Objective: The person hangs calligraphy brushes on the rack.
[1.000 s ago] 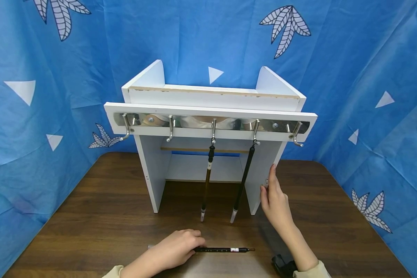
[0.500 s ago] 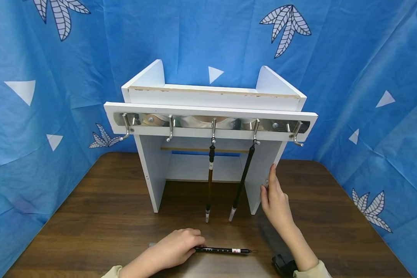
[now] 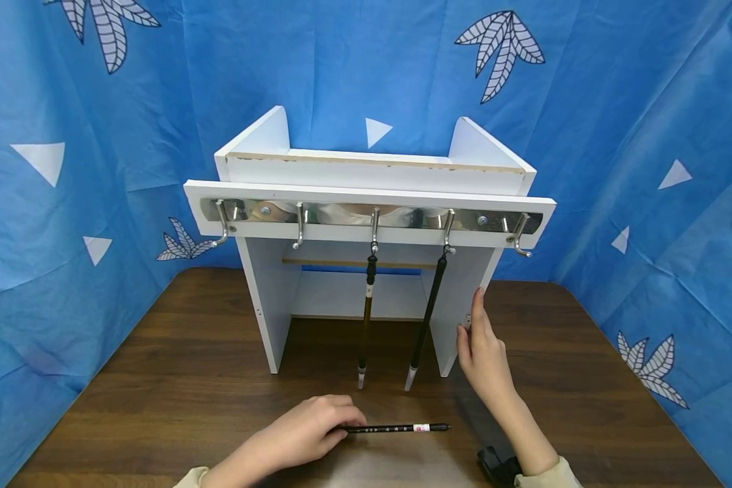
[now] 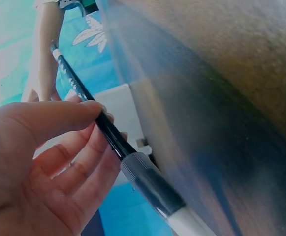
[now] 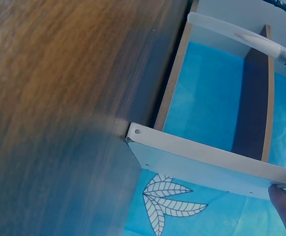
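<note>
My left hand [image 3: 317, 428] pinches a black calligraphy brush [image 3: 396, 428] low over the front of the table. In the left wrist view, thumb and fingers close on its handle [image 4: 115, 133], just above a ribbed collar and pale cap [image 4: 189, 223]. The right hand [image 3: 486, 356] rests against the right side panel [image 3: 460, 318] of a white shelf, index finger straight. From the middle hook hangs a brown-handled brush [image 3: 368, 308]. Another brush, dark-handled [image 3: 429, 305], hangs one hook to the right. A clear cap [image 5: 241, 37] on a brush tip shows in the right wrist view.
Across the shelf front runs a white board [image 3: 341, 192] with several metal hooks. Both outer hooks and the second from the left [image 3: 299, 227] carry nothing. A black object [image 3: 497, 466] lies beside the right forearm. Blue patterned cloth [image 3: 366, 68] surrounds the brown table [image 3: 158, 379].
My left hand has moved slightly forward and right with the brush. The brush's capped end, visible left of the hand before, is now hidden. The hanging brushes sway slightly. The right hand stays put.
</note>
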Tool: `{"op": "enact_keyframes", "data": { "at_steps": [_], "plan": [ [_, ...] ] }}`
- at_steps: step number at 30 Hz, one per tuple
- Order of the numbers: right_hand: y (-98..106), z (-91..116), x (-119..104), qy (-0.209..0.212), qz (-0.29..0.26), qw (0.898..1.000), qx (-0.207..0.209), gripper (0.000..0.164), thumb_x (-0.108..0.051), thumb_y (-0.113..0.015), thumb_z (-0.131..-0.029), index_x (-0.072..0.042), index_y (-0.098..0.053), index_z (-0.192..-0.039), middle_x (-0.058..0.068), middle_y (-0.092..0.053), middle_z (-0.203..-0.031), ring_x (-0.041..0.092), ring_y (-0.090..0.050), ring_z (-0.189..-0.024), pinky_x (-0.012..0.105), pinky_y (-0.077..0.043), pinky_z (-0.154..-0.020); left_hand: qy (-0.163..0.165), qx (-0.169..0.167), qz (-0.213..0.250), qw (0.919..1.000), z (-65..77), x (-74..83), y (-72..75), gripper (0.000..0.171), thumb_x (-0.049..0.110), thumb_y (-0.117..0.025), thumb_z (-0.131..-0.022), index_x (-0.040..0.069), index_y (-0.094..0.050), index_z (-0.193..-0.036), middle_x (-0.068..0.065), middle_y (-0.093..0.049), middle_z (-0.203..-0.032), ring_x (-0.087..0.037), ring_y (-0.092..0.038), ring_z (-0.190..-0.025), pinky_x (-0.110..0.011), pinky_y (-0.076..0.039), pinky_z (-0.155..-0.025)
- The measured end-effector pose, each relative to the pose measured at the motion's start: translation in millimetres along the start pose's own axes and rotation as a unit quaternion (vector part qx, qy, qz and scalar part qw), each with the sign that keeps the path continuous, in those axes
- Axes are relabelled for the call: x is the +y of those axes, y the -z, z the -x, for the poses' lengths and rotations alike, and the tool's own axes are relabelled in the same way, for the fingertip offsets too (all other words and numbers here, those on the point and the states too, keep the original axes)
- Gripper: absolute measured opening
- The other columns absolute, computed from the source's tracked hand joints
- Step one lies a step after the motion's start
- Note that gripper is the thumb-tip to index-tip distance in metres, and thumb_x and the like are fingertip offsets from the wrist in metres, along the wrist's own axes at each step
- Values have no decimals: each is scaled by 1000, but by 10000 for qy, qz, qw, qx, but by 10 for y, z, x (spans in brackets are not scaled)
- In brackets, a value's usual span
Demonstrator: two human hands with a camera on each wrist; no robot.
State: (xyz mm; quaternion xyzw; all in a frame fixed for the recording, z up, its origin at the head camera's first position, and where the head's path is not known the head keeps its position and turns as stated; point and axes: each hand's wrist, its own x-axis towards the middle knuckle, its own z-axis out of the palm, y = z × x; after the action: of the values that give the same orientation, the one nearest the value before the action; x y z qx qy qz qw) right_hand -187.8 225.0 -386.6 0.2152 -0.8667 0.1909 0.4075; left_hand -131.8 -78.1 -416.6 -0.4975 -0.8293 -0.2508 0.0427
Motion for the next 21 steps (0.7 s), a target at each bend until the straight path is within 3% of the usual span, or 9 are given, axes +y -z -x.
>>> {"op": "enact_keyframes", "data": {
  "at_steps": [8, 21],
  "plan": [
    [-8, 0, 3, 5, -19, 10000, 28, 91, 11, -60, -75, -6, -1, -142, 28, -37, -130, 13, -43, -46, 28, -44, -40, 66, 185, 511, 9985, -9, 22, 45, 32, 0, -65, -78, 18, -61, -104, 11, -56, -93, 4, -52, -84, -9, -43, -71],
    [1, 11, -6, -83, -7, 10000, -15, 90, 11, -60, -76, -7, -1, -142, 28, -36, -131, 11, -41, -44, 27, -44, -40, 149, 233, 751, 9968, -44, 61, 71, 30, 2, -63, -79, 17, -60, -105, 11, -54, -89, 3, -51, -80, -13, -45, -70]
  ]
}}
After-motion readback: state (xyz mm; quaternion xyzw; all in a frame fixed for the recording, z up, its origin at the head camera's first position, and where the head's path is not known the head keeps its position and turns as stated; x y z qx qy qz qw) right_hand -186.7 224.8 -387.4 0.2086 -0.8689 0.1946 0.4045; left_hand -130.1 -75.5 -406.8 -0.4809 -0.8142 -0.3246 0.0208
